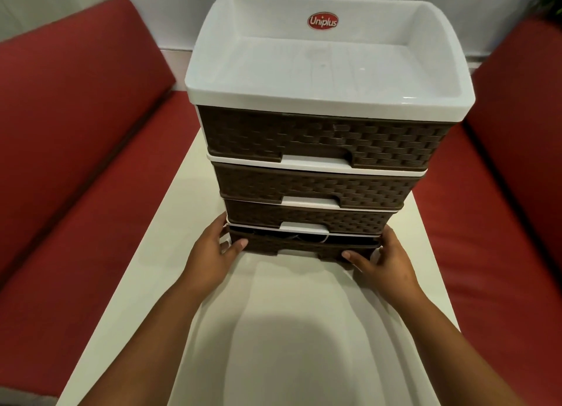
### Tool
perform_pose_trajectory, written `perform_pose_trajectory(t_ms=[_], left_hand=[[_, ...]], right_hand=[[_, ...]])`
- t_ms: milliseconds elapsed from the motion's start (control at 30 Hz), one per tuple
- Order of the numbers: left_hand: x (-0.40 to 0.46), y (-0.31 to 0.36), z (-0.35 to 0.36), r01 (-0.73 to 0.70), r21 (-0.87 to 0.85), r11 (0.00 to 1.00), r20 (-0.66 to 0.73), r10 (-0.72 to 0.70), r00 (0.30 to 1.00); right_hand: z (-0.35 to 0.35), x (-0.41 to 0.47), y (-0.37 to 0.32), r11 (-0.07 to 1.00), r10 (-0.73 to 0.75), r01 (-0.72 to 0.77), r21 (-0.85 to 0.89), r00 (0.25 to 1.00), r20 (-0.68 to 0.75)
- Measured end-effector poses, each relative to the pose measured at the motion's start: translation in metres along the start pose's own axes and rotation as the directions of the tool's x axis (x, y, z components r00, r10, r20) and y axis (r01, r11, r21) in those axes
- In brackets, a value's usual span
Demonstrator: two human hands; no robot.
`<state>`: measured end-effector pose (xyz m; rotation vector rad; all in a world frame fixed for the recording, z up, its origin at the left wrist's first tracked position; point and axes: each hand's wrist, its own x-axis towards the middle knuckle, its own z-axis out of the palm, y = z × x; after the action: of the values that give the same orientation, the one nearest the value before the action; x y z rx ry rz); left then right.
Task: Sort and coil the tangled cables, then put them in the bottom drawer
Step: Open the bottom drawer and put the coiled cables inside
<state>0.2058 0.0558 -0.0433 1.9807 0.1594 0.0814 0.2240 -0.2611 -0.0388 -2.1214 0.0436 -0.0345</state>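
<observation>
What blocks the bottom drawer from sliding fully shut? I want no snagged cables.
Nothing visible: the bottom drawer sits slightly open, left hand and right hand gripping its corners; dark cables lie inside, below the rim.

Bare white table (292, 329) in front of the drawer unit (319, 150), open between both forearms. Narrow strips of table left and right of the unit, hemmed in by red cushioned benches (76, 168) on both sides. Bottom drawer (304, 246) out only a sliver, a thin slot above its front, dark cables (292, 238) showing in it, too tight for a hand. Drawer corners taken by left hand (209, 250) and right hand (383, 258). Open white tray (328, 98) on top, free from above.
</observation>
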Motion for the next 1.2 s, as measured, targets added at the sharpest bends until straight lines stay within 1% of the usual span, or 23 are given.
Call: perform_pose_trajectory(t_ms=[133,400,533,667,933,1067,1200], left_hand=[[0.008,-0.007,0.001,0.013,-0.018,1.000,-0.010,-0.013,1.000],[0.019,-0.011,0.004,0.040,0.001,0.999,-0.053,-0.040,0.998],[0.017,-0.005,0.005,0.022,0.052,0.998,-0.073,-0.018,0.997],[0.017,-0.004,0.005,0.015,0.049,0.999,-0.067,-0.012,0.998],[0.022,-0.007,0.000,0.045,0.135,0.990,-0.048,-0.038,0.998],[0.020,0.000,0.001,0.072,0.155,0.985,-0.032,-0.068,0.997],[0.017,0.010,-0.001,0.069,0.176,0.982,0.013,-0.072,0.997]], right_hand=[[0.002,0.007,0.002,1.000,-0.003,0.004,0.027,1.000,-0.022],[0.006,0.019,0.007,1.000,-0.004,0.005,0.010,0.999,-0.054],[0.008,0.020,0.010,0.999,0.017,-0.014,0.038,0.998,-0.063],[0.010,0.019,0.009,0.998,0.018,-0.015,0.053,0.998,-0.063],[0.011,0.018,0.009,0.998,0.023,-0.021,0.051,0.999,-0.037],[0.010,0.015,0.007,0.997,0.045,-0.043,0.061,0.998,-0.033],[0.005,0.014,0.002,0.994,0.088,-0.089,0.066,0.996,0.019]])
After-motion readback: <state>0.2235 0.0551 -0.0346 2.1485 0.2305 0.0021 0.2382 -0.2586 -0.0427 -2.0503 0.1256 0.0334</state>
